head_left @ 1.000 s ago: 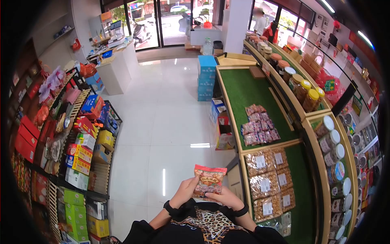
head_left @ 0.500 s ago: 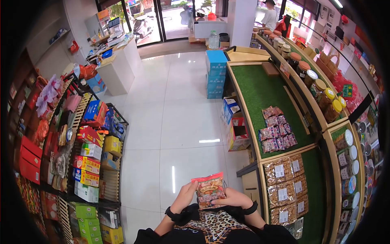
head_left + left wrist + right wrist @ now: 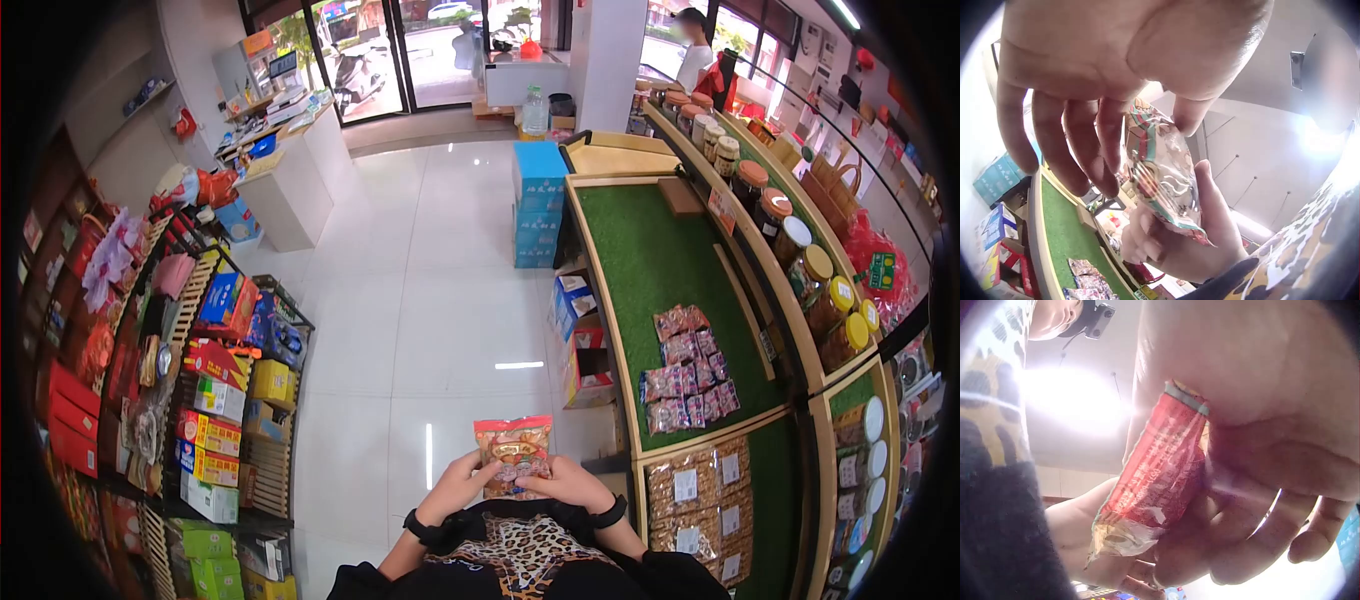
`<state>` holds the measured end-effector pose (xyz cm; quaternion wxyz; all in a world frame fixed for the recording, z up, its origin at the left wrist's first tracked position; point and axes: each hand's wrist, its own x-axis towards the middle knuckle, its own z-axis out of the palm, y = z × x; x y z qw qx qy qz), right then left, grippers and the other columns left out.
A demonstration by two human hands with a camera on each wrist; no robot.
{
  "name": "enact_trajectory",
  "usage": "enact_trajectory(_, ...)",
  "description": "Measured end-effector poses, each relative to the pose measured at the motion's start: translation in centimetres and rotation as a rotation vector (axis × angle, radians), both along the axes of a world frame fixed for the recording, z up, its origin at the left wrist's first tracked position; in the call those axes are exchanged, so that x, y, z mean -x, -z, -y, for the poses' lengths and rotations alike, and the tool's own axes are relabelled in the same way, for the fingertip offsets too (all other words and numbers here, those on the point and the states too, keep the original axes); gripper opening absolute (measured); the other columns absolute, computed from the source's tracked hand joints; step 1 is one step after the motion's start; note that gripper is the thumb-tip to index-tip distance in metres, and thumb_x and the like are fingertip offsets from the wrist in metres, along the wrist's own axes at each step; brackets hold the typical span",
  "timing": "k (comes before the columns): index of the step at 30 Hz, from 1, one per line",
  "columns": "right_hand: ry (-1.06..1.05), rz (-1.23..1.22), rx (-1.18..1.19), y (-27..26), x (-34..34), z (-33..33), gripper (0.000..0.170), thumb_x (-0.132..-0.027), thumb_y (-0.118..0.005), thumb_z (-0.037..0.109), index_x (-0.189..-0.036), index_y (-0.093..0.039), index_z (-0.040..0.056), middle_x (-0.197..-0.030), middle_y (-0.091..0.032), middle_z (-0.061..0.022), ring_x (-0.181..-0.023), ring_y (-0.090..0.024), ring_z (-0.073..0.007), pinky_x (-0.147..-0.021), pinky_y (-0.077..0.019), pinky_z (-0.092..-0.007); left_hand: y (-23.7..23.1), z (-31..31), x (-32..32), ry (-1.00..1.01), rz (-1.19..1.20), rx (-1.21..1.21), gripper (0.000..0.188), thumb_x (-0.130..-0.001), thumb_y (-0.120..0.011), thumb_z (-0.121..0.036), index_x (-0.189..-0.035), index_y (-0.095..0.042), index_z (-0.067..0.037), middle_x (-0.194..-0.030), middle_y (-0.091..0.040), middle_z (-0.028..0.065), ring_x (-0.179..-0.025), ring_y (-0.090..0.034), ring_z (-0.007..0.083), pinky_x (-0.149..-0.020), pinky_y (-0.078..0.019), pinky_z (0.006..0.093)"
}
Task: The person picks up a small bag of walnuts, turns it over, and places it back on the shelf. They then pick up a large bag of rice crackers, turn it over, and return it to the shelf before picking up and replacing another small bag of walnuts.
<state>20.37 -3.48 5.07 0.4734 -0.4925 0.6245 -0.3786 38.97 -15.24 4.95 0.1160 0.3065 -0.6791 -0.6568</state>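
A small snack packet [image 3: 514, 448], with a red top edge and printed clear plastic, is held upright before the person's chest. The left hand [image 3: 457, 486] grips its lower left part, with the thumb across the front. From the other side, the right hand [image 3: 573, 484] holds it, thumb over the lower right front. Seen from the left wrist, the left hand [image 3: 1110, 69] has its thumb at the near side of the packet [image 3: 1163, 169] and its fingers spread loosely behind. The right wrist view shows the packet's red printed face [image 3: 1160, 462] against the right hand [image 3: 1260, 431].
At right stands a green-lined display [image 3: 625, 235] with small packets [image 3: 690, 370] and larger labelled bags [image 3: 686, 487]; jars [image 3: 795, 238] line the shelf beyond. Blue boxes [image 3: 537, 205] are stacked at its far end. Boxed goods [image 3: 215, 435] fill the left rack. White tiled floor [image 3: 390, 330] runs between.
The packet was tilted half a second ago and now stands level. The left thumb has come lower across its front. The right-hand display sits farther right in view than a second ago.
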Motion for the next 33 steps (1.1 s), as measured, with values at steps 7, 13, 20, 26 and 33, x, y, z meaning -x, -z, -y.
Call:
enact_trajectory(7, 0.139, 0.08, 0.024, -2.5, 9.8, 3.6, 0.041, -0.086, -0.064, 0.04, -0.089, -0.065, -0.0014, -0.066, -0.062, -0.0088, -0.061, -0.058, -0.0159, -0.059, -0.0462, -0.0325, -1.7, 4.4, 10.2, 0.066, -0.035, 0.177, 0.037, -0.088, -0.065, -0.027, -0.106, -0.06, 0.004, -0.098, -0.064, 0.0163, -0.095, -0.06, 0.0201, -0.086, -0.0457, 0.0312)
enact_trajectory(13, 0.346, 0.223, 0.092, -1.4, 14.6, 3.7, 0.036, -0.089, -0.062, 0.032, -0.094, -0.06, -0.0035, -0.071, -0.063, -0.0088, -0.061, -0.06, -0.0124, -0.055, -0.0461, -0.0285, -1.3, 5.4, 16.6, 0.056, -0.023, 0.14, 0.035, -0.084, -0.069, -0.024, -0.101, -0.061, 0.006, -0.093, -0.063, 0.0151, -0.092, -0.061, 0.0192, -0.084, -0.0459, 0.0304)
enact_trajectory(20, 0.598, 0.202, 0.05, 1.0, 18.8, 1.4, 0.036, -0.09, -0.062, 0.028, -0.105, -0.06, -0.0043, -0.078, -0.065, -0.0101, -0.066, -0.061, -0.0127, -0.058, -0.0467, -0.026, 0.9, 7.4, 23.6, 0.286, 0.06, 0.133, 0.029, -0.086, -0.066, -0.018, -0.105, -0.061, 0.003, -0.095, -0.066, 0.0099, -0.092, -0.059, 0.0142, -0.083, -0.0459, 0.0291)
enact_trajectory(26, 0.837, 0.175, 0.085, 1.3, 21.7, 0.9, 0.032, -0.09, -0.061, 0.025, -0.104, -0.06, -0.0042, -0.08, -0.065, -0.0096, -0.064, -0.061, -0.0118, -0.056, -0.0469, -0.0258, 0.1, 9.1, 31.3, 0.46, -0.003, 0.082, 0.038, -0.087, -0.066, -0.027, -0.111, -0.058, 0.001, -0.09, -0.065, 0.0131, -0.083, -0.062, 0.0174, -0.074, -0.048, 0.0308)
enact_trajectory(33, 1.189, 0.252, 0.059, 0.3, 24.8, 3.4, 0.039, -0.089, -0.063, 0.027, -0.112, -0.056, -0.0032, -0.082, -0.065, -0.0119, -0.073, -0.066, -0.0177, -0.061, -0.0495, -0.0296, -0.4, 13.5, 41.8, 0.826, 0.012, 0.132, 0.037, -0.089, -0.063, -0.026, -0.114, -0.056, 0.0, -0.086, -0.065, 0.0114, -0.08, -0.063, 0.0178, -0.072, -0.049, 0.0303)
